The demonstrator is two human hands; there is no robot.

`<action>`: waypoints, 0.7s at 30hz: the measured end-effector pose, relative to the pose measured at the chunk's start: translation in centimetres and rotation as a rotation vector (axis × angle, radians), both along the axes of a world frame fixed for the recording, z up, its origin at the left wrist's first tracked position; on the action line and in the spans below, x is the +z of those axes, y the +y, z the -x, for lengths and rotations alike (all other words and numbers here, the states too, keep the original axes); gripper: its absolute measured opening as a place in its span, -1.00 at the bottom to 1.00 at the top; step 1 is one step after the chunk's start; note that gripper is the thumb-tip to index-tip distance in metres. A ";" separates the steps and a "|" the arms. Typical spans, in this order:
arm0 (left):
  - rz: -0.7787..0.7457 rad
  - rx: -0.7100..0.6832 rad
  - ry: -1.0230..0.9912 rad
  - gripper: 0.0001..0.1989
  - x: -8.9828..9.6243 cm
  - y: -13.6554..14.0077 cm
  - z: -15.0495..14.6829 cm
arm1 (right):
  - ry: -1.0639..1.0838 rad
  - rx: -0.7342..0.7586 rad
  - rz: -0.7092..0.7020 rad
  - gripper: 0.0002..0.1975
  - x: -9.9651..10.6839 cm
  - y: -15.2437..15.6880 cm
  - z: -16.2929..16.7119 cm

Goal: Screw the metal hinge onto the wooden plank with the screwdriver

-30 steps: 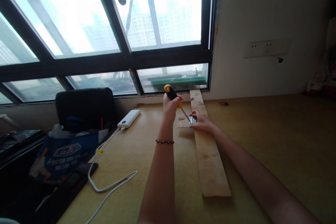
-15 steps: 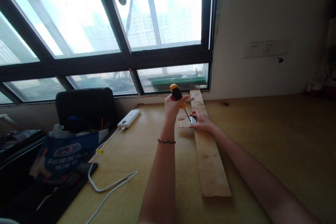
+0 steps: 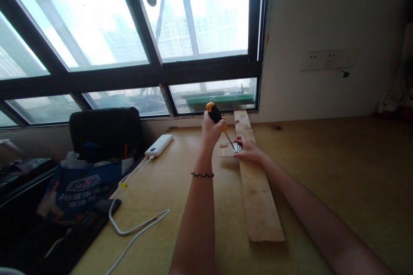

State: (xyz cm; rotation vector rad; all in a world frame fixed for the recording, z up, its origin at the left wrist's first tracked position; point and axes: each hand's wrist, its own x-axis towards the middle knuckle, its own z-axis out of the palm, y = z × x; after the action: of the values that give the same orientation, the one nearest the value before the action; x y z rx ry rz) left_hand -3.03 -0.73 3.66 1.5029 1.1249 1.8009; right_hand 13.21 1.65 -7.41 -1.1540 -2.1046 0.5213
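My left hand [image 3: 212,126] is closed round the black and yellow handle of a screwdriver [image 3: 214,113]. The screwdriver leans to the left, and its shaft slants down to a small silver metal hinge [image 3: 237,148]. Fingers of my right hand [image 3: 248,149] grip the edges of this hinge and press it down; part of it is hidden by them. Under my right hand lies a long wooden plank [image 3: 260,197], and a short piece of wood [image 3: 226,150] sticks out to its left, below the screwdriver tip.
On the wooden table [image 3: 309,189], a white power bank [image 3: 159,145] with a white cable [image 3: 138,227] lies to the left. Beyond the left edge are a black chair [image 3: 105,131] and a blue bag [image 3: 80,193]. A window [image 3: 206,66] and wall border the far side.
My left hand and the screwdriver handle have tipped slightly to the left, while the tip stays at the hinge. My right hand keeps its place.
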 end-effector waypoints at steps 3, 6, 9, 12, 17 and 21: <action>-0.001 -0.082 -0.177 -0.76 -0.4 0.3 -0.4 | 0.006 0.010 0.002 -0.32 0.0 0.0 0.0; -0.021 -0.111 -0.242 -0.69 -0.5 0.3 -0.9 | 0.007 0.011 -0.011 -0.32 0.0 0.0 0.0; -0.006 -0.116 -0.257 -0.64 -0.6 0.2 -1.3 | 0.004 0.004 -0.015 -0.32 0.0 -0.1 0.0; 0.018 -0.120 -0.284 -0.65 -0.7 0.2 -1.4 | -0.003 0.001 -0.021 -0.34 0.1 -0.1 0.1; 0.011 -0.076 -0.280 -0.65 -1.0 0.1 -1.4 | -0.003 -0.006 -0.010 -0.34 0.2 -0.2 0.1; -0.009 0.040 -0.146 -0.66 -1.0 -0.1 -1.2 | -0.006 -0.007 -0.019 -0.34 0.2 -0.2 0.1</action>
State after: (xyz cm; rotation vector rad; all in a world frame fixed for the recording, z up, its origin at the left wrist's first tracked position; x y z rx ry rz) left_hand -1.82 -0.81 2.68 1.3389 1.0837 1.9117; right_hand 13.10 1.49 -7.21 -1.1533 -2.1051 0.4935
